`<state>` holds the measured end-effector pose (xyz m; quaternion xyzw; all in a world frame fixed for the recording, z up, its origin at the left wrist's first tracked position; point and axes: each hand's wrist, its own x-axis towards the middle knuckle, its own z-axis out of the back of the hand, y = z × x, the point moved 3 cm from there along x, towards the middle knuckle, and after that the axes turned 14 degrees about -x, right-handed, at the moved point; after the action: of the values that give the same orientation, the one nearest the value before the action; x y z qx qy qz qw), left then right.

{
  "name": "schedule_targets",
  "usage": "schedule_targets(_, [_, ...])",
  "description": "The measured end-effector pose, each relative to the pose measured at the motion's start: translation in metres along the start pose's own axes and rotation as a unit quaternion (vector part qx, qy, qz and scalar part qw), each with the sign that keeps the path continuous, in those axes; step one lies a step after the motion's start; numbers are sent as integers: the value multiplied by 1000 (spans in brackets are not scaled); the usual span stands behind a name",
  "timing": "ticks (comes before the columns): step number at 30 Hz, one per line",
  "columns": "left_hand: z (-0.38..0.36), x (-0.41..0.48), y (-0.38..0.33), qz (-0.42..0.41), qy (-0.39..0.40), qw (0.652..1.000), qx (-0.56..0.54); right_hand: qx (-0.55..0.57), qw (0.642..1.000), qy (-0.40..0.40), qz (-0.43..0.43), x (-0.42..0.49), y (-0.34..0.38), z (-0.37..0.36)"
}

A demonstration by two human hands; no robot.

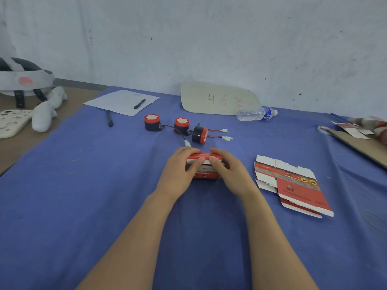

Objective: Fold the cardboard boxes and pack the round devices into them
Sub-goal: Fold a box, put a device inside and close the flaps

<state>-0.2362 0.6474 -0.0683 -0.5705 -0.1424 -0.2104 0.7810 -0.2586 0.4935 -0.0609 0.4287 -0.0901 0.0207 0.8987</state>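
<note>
Box [207, 172] on the counter [83, 185], dead centre, long axis left-to-right. I see left grip [180, 167] and right grip [229, 171] pinching its top flap, one per end, thumbs nearly touching. Round devices [200, 135] lie just beyond, nearer neither grip, I'd judge.

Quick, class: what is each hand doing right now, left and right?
Left hand: fingers curled round the red cardboard box, gripping it.
Right hand: grips the same box from the other side.

A scuffed, pale wall [188, 38] rises just behind the blue cloth [62, 206]. Bare brown tabletop [16, 151] shows left of the cloth.
</note>
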Motion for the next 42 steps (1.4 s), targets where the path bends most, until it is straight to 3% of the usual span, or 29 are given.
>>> schedule_targets(8, [-10,-1,-1,86,54,994,-29,44,998,-28,-41,2,5,-8])
schedule_targets(12, [-12,-1,-2,142,28,984,-104,80,992,-56,-82,4,6,-13])
schedule_targets(17, [-11,-3,-3,140,17,986,-91,118,983,-65,-123,5,3,-18])
schedule_targets(24, [-11,-1,1,216,-23,964,-151,144,979,-55,-135,7,3,-22])
schedule_targets(32, [-16,0,-3,204,-44,972,-105,123,982,-60,-132,7,8,-27])
schedule_targets(39, [-12,0,1,194,-42,974,-109,150,986,60,-40,-1,-3,-12])
schedule_targets(42, [-11,2,1,196,-42,972,-119,117,991,71,-9,-3,-2,-6])
